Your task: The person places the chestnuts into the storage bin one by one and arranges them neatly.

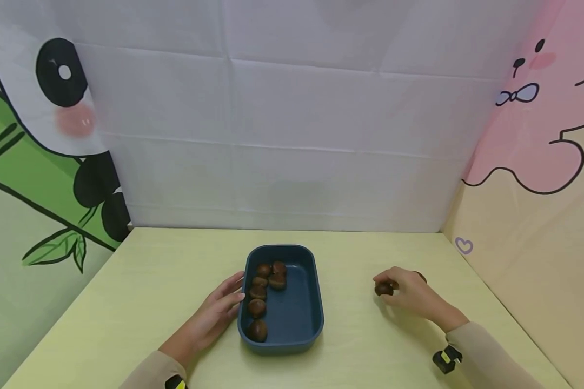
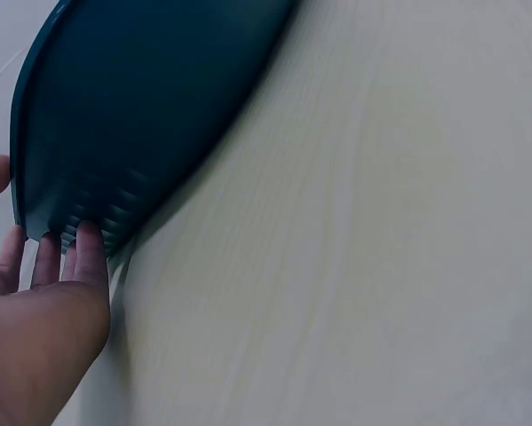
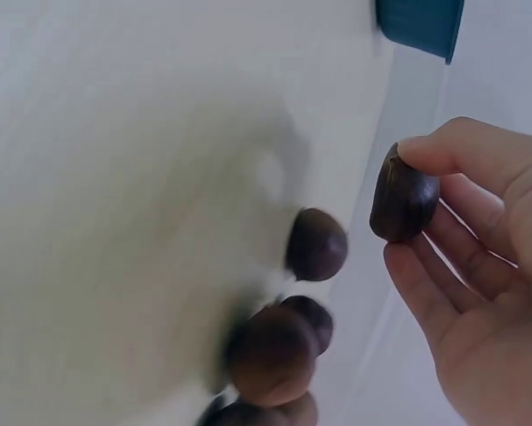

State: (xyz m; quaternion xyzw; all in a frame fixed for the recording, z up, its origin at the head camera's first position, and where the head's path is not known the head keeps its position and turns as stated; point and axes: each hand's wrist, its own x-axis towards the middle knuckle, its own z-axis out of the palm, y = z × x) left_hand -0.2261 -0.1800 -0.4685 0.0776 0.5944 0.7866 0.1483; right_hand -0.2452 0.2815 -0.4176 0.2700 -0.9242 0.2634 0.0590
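A dark blue rectangular box [image 1: 297, 319] stands in the middle of the table, with several brown chestnuts [image 1: 258, 308] along its left side and far end. My left hand [image 1: 219, 308] rests against the box's left wall, fingers fairly straight and the thumb at the rim. In the left wrist view the fingertips [image 2: 90, 235] touch the ribbed outer wall. Off to the right, my right hand [image 1: 411, 292] pinches one chestnut [image 3: 406, 197] between thumb and fingers, above the table. More loose chestnuts [image 3: 274, 355] lie beneath it, mostly hidden behind the hand in the head view.
The pale yellow table [image 1: 190, 265] ends at a white cloth backdrop [image 1: 292, 178]. Side panels carry a panda drawing on the left and a pink animal [image 1: 530, 140] on the right. A stretch of table separates the box from my right hand.
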